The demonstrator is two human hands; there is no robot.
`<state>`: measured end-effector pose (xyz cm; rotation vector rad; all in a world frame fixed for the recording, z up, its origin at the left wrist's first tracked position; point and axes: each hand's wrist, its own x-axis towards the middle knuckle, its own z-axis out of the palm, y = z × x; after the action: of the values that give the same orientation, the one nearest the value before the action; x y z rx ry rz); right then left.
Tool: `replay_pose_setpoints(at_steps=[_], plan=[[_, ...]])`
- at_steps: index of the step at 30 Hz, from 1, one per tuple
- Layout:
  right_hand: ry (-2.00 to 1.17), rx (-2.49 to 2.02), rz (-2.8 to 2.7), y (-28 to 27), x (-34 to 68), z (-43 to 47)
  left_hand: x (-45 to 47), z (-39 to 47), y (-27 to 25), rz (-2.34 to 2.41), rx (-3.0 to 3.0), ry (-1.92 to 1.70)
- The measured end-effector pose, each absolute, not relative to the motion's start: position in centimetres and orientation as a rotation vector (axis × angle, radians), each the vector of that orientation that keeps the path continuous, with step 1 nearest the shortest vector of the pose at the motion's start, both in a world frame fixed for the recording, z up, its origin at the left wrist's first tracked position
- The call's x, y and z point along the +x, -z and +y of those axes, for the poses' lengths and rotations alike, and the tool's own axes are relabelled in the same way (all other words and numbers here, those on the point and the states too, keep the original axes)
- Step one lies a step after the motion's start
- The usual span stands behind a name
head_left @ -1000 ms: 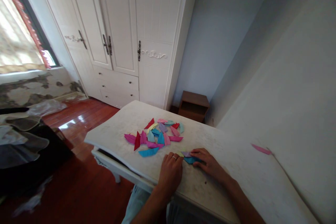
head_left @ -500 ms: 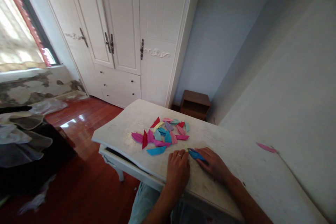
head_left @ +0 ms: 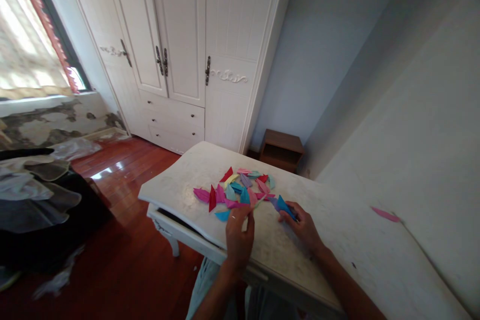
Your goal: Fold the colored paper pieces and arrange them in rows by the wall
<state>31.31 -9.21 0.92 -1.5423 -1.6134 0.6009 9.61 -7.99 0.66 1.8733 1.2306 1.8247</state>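
Note:
Over the front of the white table (head_left: 180, 170), my left hand (head_left: 239, 240) pinches a pale green folded paper piece (head_left: 260, 202) between thumb and fingers. My right hand (head_left: 302, 227) is closed on a blue folded paper piece (head_left: 285, 207), with a purple-blue piece (head_left: 274, 202) sticking out beside it. Just beyond my hands lies a cluster of folded paper pieces in several colours, among them a red one (head_left: 212, 198), a magenta one (head_left: 201, 195) and a light blue one (head_left: 222, 215), which my left hand partly hides.
A pink paper piece (head_left: 385, 214) lies by the wall at the right. The table's drawer (head_left: 187, 227) stands slightly out. Behind are a white wardrobe (head_left: 232, 35) and a small brown cabinet (head_left: 282, 147). Cloths (head_left: 26, 185) are heaped on the left.
My hands have moved apart and lifted from the table top. The pale green piece now shows in my left fingers, and the blue piece is tilted up in my right hand. The view shifted slightly.

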Motion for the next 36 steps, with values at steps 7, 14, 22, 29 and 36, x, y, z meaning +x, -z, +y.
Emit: replay_pose_setpoints(at_steps=[7,14,22,29,36], plan=[[-0.639,-1.558,-1.604,-0.9,30.2,-9.4,1.3,0.8,-4.1,1.722,1.734,-1.589],[-0.54,-1.557,-1.776,-1.0,30.4,-9.3,-1.2,5.9,-4.6,1.476,2.201,-1.006],[-0.516,-1.534,-1.861,-0.9,30.5,-9.3,1.2,6.5,-4.9,1.234,2.377,-0.852],[-0.484,-1.491,-1.895,-0.8,30.4,-9.5,1.5,6.2,-4.5,1.318,2.515,-0.763],[-0.445,-1.451,-1.932,0.1,30.7,-9.4,2.5,5.8,-5.2,1.368,2.606,-0.463]])
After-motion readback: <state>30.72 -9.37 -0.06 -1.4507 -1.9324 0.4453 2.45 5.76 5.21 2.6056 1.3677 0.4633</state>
